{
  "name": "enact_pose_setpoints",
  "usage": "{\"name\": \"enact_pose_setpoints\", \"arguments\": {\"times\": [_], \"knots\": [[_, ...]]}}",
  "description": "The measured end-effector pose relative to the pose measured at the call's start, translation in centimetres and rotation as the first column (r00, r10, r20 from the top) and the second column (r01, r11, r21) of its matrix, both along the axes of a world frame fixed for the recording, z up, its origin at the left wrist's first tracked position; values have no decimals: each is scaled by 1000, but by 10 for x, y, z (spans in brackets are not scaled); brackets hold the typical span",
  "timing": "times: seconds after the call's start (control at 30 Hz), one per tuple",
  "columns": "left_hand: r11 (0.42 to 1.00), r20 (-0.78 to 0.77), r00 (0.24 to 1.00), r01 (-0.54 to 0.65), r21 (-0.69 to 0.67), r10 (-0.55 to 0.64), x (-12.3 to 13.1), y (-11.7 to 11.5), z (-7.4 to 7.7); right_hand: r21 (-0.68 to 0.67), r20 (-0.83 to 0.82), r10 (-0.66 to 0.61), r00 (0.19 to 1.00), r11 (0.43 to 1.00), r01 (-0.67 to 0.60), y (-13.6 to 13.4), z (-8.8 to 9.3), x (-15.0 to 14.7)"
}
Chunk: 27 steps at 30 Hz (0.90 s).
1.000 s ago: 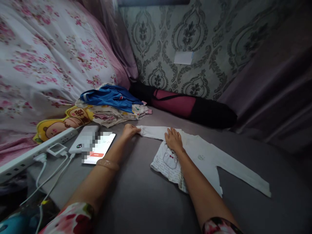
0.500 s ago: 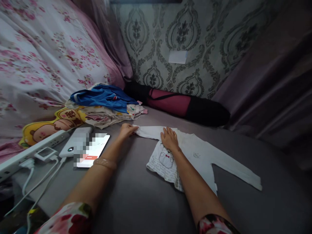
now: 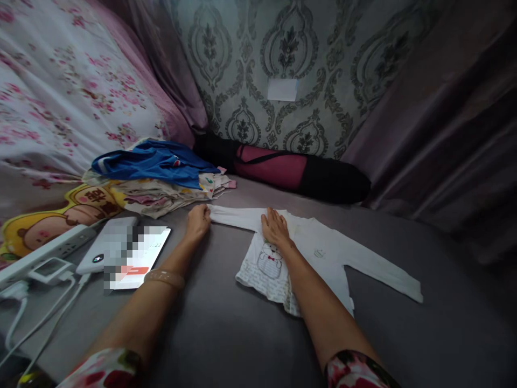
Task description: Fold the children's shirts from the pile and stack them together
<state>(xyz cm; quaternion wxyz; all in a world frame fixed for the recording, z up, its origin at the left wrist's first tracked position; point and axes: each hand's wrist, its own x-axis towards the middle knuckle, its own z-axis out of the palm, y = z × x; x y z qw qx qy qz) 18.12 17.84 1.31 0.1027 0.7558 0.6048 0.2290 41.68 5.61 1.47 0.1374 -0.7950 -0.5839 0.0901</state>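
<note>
A small white long-sleeved shirt [image 3: 323, 253] with a bear print lies flat on the grey bed surface [image 3: 226, 334], sleeves spread to both sides. My left hand [image 3: 197, 221] pinches the cuff of the left sleeve, pulling it out straight. My right hand [image 3: 274, 229] rests flat on the shirt near the shoulder, fingers stretched out, pressing the cloth down.
A pile of folded clothes [image 3: 161, 180] topped by a blue garment sits behind my left hand. A phone [image 3: 137, 257], a power bank [image 3: 105, 245], a white power strip [image 3: 40, 253] with cables lie left. A pink and black roll [image 3: 299, 175] lies along the wall.
The view has drifted so everything sits lower left in frame. Both hands keep their places on the shirt; the left sleeve looks a little straighter.
</note>
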Motion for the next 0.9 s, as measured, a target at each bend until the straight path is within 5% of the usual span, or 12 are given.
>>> {"name": "enact_pose_setpoints", "arguments": {"times": [0.27,0.43,0.53,0.63,0.73,0.8,0.9], "knots": [[999,-144,990,3,41,3,4,-12,0,38,103,-12,995,999,8,0,-4,-4],[990,-259,961,-117,-77,93,11,-10,19,-14,63,-29,998,999,30,3,-1,-5],[994,-290,951,-90,67,106,22,-13,32,25,83,-41,996,999,39,3,-1,-7],[972,-283,947,196,130,-153,47,-25,32,71,107,-49,993,997,41,2,-4,-9],[829,-206,812,559,11,-546,76,-40,15,79,104,-41,994,996,33,1,-7,-9],[777,-190,758,628,-45,-624,88,-46,0,83,101,-40,994,996,32,2,-9,-9],[817,-248,783,571,-76,-570,85,-42,-15,81,94,-37,995,996,29,2,-9,-8]]}}
